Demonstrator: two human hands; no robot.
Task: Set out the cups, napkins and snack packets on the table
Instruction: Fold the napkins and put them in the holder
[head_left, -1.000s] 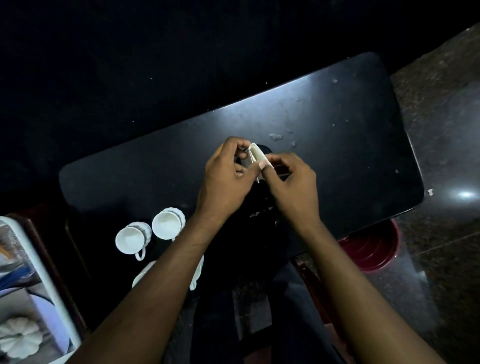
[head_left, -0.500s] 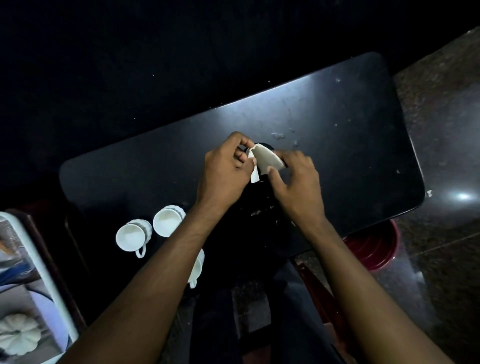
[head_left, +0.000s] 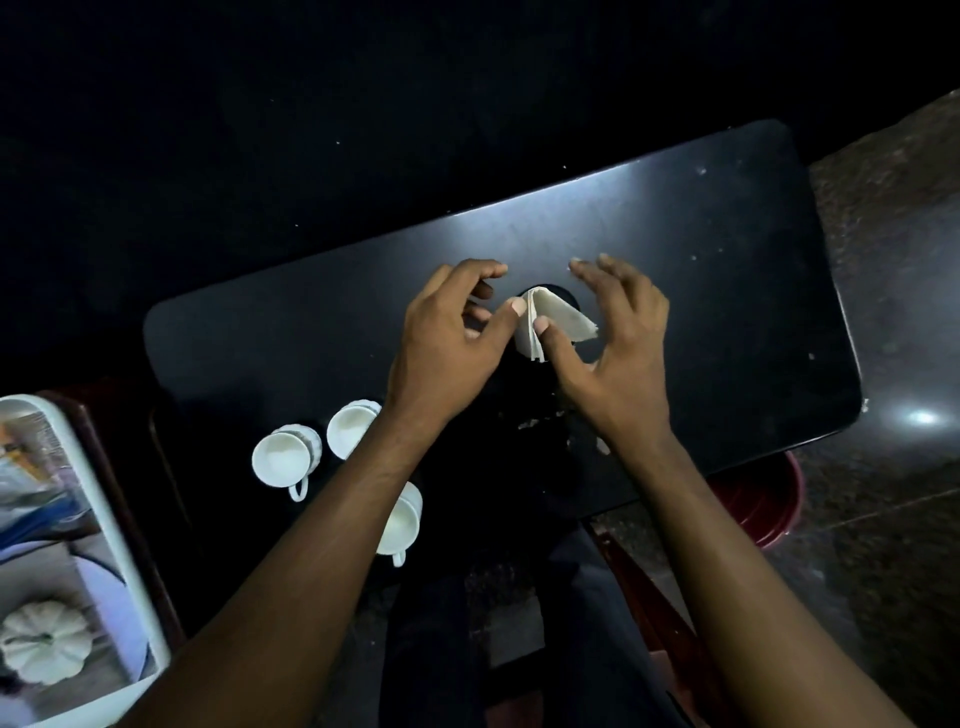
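Left hand (head_left: 447, 338) and right hand (head_left: 618, 358) thumbs touch napkin (head_left: 558, 319).

Three cups (head_left: 285, 457) (head_left: 353, 428) (head_left: 401, 519), one napkin (head_left: 558, 322), one tray (head_left: 111, 519), two hands (head_left: 447, 348) (head_left: 623, 358).

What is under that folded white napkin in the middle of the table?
Only the dark round rim of what looks like a black holder peeks out behind the napkin. The napkin and both thumbs cover the rest.
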